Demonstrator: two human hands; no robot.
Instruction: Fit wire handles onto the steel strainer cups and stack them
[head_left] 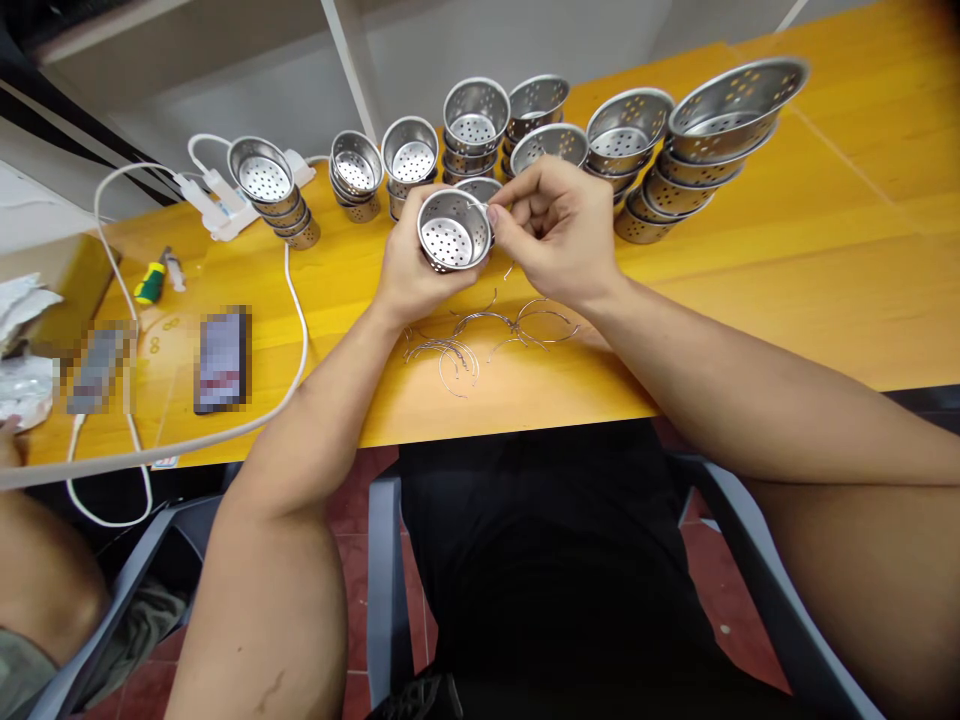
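A small perforated metal cup [450, 240] is tilted toward me, and my left hand [412, 260] is wrapped round its side. At the cup's right rim, my right hand [559, 225] pinches a thin wire [480, 206] between thumb and forefinger. One wire end reaches over the rim into the cup; another bit shows below the right hand. Several loose curved wires [457, 350] lie on the table just below the hands. Behind the hands stand stacks of similar perforated cups [476, 110], partly hidden by them.
More cup stacks stand at left [262, 175] and right [720, 120] on the yellow table [825, 300]. A white power strip [229, 205], looping cable, screwdriver [150, 285] and two phones, one here [221, 360], lie left. Another person's arm and leg show at lower left.
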